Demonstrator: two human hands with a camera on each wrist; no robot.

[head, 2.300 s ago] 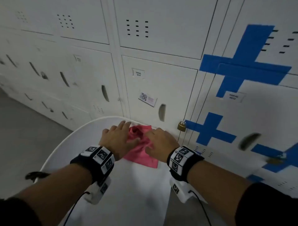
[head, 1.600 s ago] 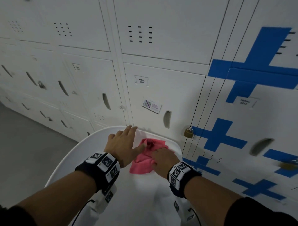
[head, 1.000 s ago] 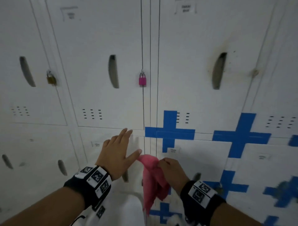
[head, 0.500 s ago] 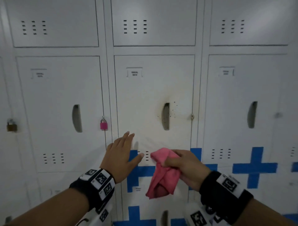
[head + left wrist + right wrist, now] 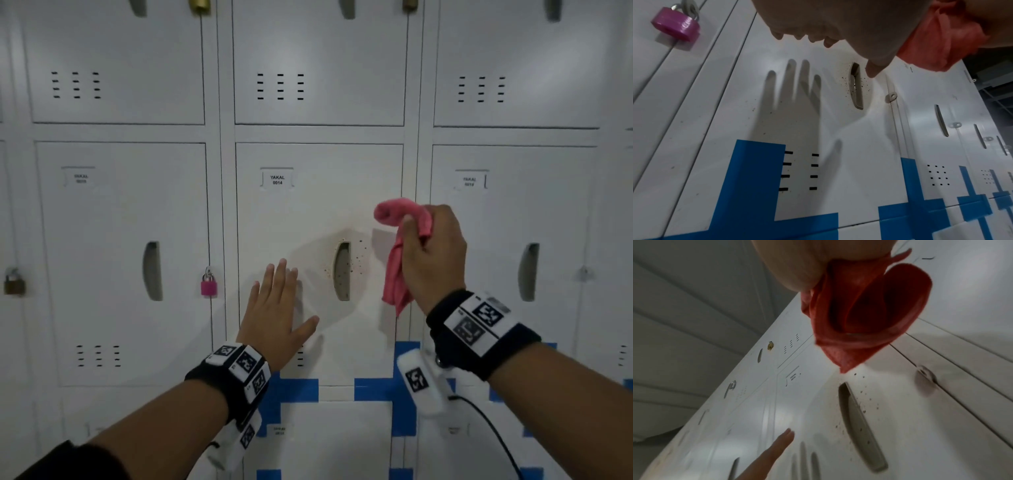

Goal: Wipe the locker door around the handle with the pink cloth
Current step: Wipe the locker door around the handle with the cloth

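The white locker door [image 5: 318,212] labelled 0014 has a recessed vertical handle [image 5: 342,270] with dark specks and a brownish smear around it. My right hand [image 5: 431,253] grips the bunched pink cloth [image 5: 399,270], held up just right of the handle, its tail hanging down. In the right wrist view the pink cloth [image 5: 863,318] hangs above the handle [image 5: 859,426], a little off the door. My left hand [image 5: 277,308] is open with straight fingers, close in front of the door, left of and below the handle. The left wrist view shows its shadow on the door [image 5: 797,105] beside the handle [image 5: 856,87].
Rows of white lockers fill the view. A pink padlock [image 5: 209,284] hangs on the left neighbour's hasp, a brass padlock [image 5: 13,282] farther left. Blue tape crosses [image 5: 298,390] mark the lockers below. An empty hasp [image 5: 892,97] sits right of the handle.
My right hand has lifted the pink cloth from below the handle up to handle height on its right. The left hand rose slightly toward the door. The view tilted upward.
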